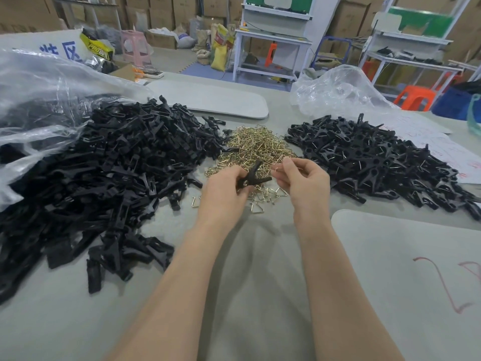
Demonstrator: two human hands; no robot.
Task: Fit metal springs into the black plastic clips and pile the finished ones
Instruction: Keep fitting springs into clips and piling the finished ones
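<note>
My left hand grips a black plastic clip, its two jaws spread up and to the right. My right hand pinches a small metal spring between thumb and fingertips, just right of the clip's jaws. Beyond both hands lies a heap of brass-coloured springs. A large pile of black clip halves covers the table on the left. A second pile of black clips with springs fitted lies on the right.
A clear plastic bag spills the left pile. Another crumpled clear bag sits behind the right pile. Grey pads lie at the back and near right. Paper sheets sit far right. Benches and stools stand beyond the table.
</note>
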